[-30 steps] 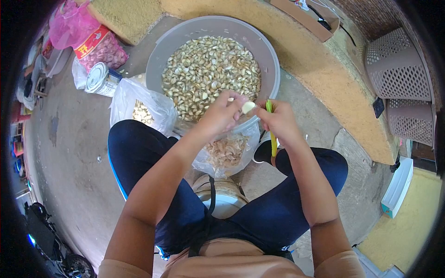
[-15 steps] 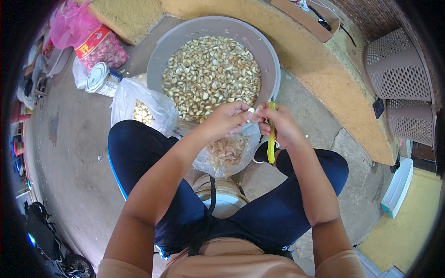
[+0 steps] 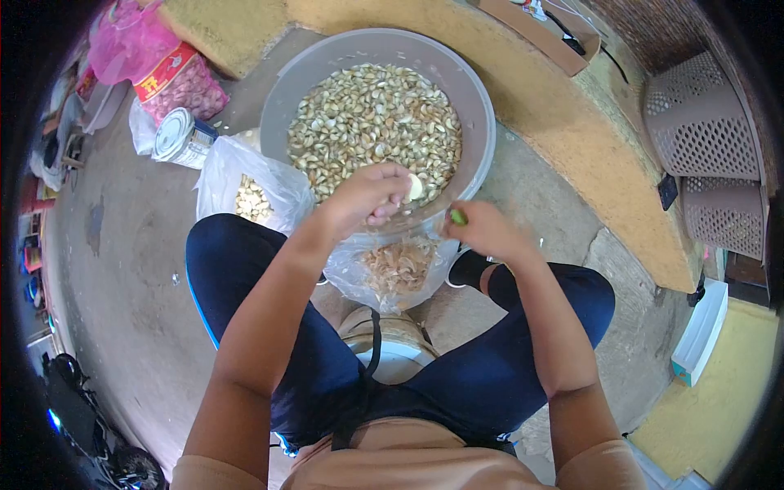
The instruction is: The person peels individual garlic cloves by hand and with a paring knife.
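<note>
My left hand [image 3: 367,194] is closed, pinching a pale peeled garlic clove [image 3: 416,187] above the near rim of the big grey tub [image 3: 482,155]. Unpeeled garlic cloves [image 3: 376,122] fill the tub's bottom. To the right, my right hand [image 3: 486,229] is curled round a yellow-green knife [image 3: 458,217]; only a short bit of it shows and its blade is hidden. Below both hands lies a clear plastic bag [image 3: 347,269] with papery garlic skins [image 3: 398,265]. Peeled cloves [image 3: 252,198] sit in a white plastic bag [image 3: 282,184] on the left.
A metal can [image 3: 184,139] and a pink mesh sack of garlic [image 3: 186,94] stand at upper left. A yellow ledge [image 3: 588,147] curves along the right, with a cardboard box [image 3: 531,33] on it. Perforated grey baskets [image 3: 702,122] are at far right. A bucket [image 3: 392,359] is between my legs.
My hands have moved apart. The left has shifted left with the peeled clove, and the right has turned, so the knife now points differently and mostly disappears from sight.
</note>
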{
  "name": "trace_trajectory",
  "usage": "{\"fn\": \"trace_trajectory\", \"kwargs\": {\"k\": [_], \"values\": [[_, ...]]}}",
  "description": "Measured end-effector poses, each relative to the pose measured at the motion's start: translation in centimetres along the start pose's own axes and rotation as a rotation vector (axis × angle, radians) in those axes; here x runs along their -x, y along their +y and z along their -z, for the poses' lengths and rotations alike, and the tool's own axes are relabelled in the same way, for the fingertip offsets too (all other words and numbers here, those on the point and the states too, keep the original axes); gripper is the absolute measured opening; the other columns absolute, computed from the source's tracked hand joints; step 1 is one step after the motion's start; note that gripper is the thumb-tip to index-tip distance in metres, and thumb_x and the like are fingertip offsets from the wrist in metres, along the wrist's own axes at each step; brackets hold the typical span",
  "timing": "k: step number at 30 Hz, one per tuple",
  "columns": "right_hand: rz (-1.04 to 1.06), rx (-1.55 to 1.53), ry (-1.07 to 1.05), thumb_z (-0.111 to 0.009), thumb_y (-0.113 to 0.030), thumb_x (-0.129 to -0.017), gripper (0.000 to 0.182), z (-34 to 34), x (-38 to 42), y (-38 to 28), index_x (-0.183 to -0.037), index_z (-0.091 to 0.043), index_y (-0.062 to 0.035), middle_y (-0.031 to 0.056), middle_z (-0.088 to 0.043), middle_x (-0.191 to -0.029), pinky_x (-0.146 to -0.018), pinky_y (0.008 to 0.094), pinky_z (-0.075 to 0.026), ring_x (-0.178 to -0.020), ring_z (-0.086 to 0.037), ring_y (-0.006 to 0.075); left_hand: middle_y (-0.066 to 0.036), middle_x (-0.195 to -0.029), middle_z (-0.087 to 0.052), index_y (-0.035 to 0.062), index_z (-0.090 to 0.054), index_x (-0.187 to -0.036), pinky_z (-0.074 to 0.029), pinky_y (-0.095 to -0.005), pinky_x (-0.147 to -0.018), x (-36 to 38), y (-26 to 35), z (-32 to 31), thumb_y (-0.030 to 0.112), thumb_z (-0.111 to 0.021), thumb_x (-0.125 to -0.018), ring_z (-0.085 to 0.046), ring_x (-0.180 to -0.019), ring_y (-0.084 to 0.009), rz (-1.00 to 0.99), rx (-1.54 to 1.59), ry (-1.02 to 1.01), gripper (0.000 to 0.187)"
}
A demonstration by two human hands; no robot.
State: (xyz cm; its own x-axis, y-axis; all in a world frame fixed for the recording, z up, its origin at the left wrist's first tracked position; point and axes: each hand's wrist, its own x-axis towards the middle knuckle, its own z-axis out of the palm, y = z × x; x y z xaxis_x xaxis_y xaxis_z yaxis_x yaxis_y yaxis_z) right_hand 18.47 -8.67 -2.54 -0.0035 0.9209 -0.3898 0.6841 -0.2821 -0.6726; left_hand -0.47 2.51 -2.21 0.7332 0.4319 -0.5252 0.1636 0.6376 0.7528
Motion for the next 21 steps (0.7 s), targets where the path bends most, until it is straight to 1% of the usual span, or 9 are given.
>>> {"fn": "trace_trajectory", "kwargs": {"k": [1, 2, 4, 6, 7, 9, 11, 14, 21], "values": [[0.017, 0.072, -0.070, -0.058, -0.022, -0.069, 0.029, -0.9, 0.0, 0.4, -0.084, -0.058, 0.0028, 0.0234, -0.058, -0.076, -0.068, 0.0414, -0.045, -0.073, -0.058, 0.0366, 0.003, -0.064, -0.044, 0.0012, -0.051, -0.099, -0.024, -0.0179, -0.036, 0.2, 0.2, 0.4, 0.015, -0.052, -0.084, -0.032, -0.042, -0.0030, 0.001, -0.038, 0.023, 0.021], [0.032, 0.145, -0.140, -0.059, -0.024, -0.068, 0.032, -1.9, 0.0, 0.7, -0.086, -0.059, 0.0030, 0.0255, -0.058, -0.080, -0.073, 0.0428, -0.045, -0.079, -0.057, 0.0391, 0.001, -0.064, -0.047, 0.0008, -0.053, -0.098, -0.028, -0.0196, -0.038, 0.6, 0.5, 0.6, 0.016, -0.052, -0.083, -0.035, -0.044, -0.0050, 0.030, -0.142, 0.064, 0.021], [0.026, 0.274, -0.197, -0.059, -0.023, -0.070, 0.031, -3.6, 0.1, 1.0, -0.087, -0.060, 0.0022, 0.0230, -0.060, -0.079, -0.073, 0.0417, -0.045, -0.077, -0.058, 0.0367, -0.002, -0.064, -0.052, -0.0001, -0.056, -0.097, -0.036, -0.0228, -0.043, 1.4, 1.2, 1.2, 0.016, -0.054, -0.082, -0.043, -0.047, -0.0088, 0.088, -0.350, 0.145, 0.022], [0.021, 0.367, -0.247, -0.059, -0.022, -0.069, 0.029, -5.4, -0.3, 1.7, -0.084, -0.061, 0.0025, 0.0228, -0.060, -0.078, -0.073, 0.0417, -0.045, -0.077, -0.058, 0.0364, -0.007, -0.068, -0.058, 0.0005, -0.059, -0.093, -0.042, -0.0281, -0.053, 1.6, 0.1, 3.4, 0.017, -0.055, -0.080, -0.052, -0.056, -0.0153, -0.182, -0.773, 0.228, 0.021], [-0.020, 0.395, -0.311, -0.058, -0.020, -0.068, 0.025, -6.0, -0.6, 1.6, -0.078, -0.062, 0.0025, 0.0223, -0.060, -0.076, -0.073, 0.0420, -0.046, -0.077, -0.059, 0.0362, -0.009, -0.070, -0.060, 0.0007, -0.061, -0.090, -0.045, -0.0307, -0.059, 1.9, -0.2, 4.5, 0.017, -0.055, -0.079, -0.056, -0.060, -0.0186, -0.322, -0.982, 0.266, 0.021], [0.017, 0.402, -0.326, -0.056, -0.018, -0.068, 0.023, -6.9, -0.6, 2.0, -0.076, -0.063, 0.0023, 0.0220, -0.060, -0.075, -0.073, 0.0421, -0.046, -0.076, -0.059, 0.0361, -0.016, -0.082, -0.063, 0.0027, -0.063, -0.086, -0.046, -0.0361, -0.073, 2.8, 0.1, 7.1, 0.017, -0.055, -0.075, -0.060, -0.077, -0.0286, -0.294, -1.180, 0.386, 0.020], [0.033, 0.418, -0.336, -0.056, -0.016, -0.068, 0.021, -7.1, -0.8, 2.0, -0.075, -0.063, 0.0023, 0.0219, -0.060, -0.075, -0.073, 0.0422, -0.046, -0.076, -0.059, 0.0359, -0.020, -0.082, -0.062, 0.0009, -0.063, -0.085, -0.046, -0.0378, -0.075, 3.9, 0.6, 9.4, 0.016, -0.055, -0.072, -0.060, -0.080, -0.0329, -0.313, -1.379, 0.527, 0.022], [0.026, 0.464, -0.340, -0.056, -0.014, -0.067, 0.020, -7.2, -0.8, 1.7, -0.075, -0.063, 0.0022, 0.0214, -0.061, -0.077, -0.072, 0.0423, -0.047, -0.077, -0.059, 0.0352, -0.025, -0.082, -0.059, -0.0033, -0.062, -0.076, -0.044, -0.0447, -0.075, 4.6, 1.2, 12.9, 0.011, -0.049, -0.069, -0.057, -0.082, -0.0390, -0.066, -1.577, 0.636, 0.020], [0.008, 0.425, -0.181, -0.056, -0.014, -0.067, 0.020, -6.0, -1.8, 1.9, -0.078, -0.063, 0.0003, 0.0204, -0.061, -0.081, -0.072, 0.0428, -0.047, -0.080, -0.060, 0.0345, -0.024, -0.091, -0.060, -0.0019, -0.062, -0.086, -0.046, -0.0423, -0.077, 5.3, 1.6, 20.7, 0.008, -0.048, -0.073, -0.058, -0.087, -0.0366, 0.275, -1.681, 0.840, 0.022]]}}
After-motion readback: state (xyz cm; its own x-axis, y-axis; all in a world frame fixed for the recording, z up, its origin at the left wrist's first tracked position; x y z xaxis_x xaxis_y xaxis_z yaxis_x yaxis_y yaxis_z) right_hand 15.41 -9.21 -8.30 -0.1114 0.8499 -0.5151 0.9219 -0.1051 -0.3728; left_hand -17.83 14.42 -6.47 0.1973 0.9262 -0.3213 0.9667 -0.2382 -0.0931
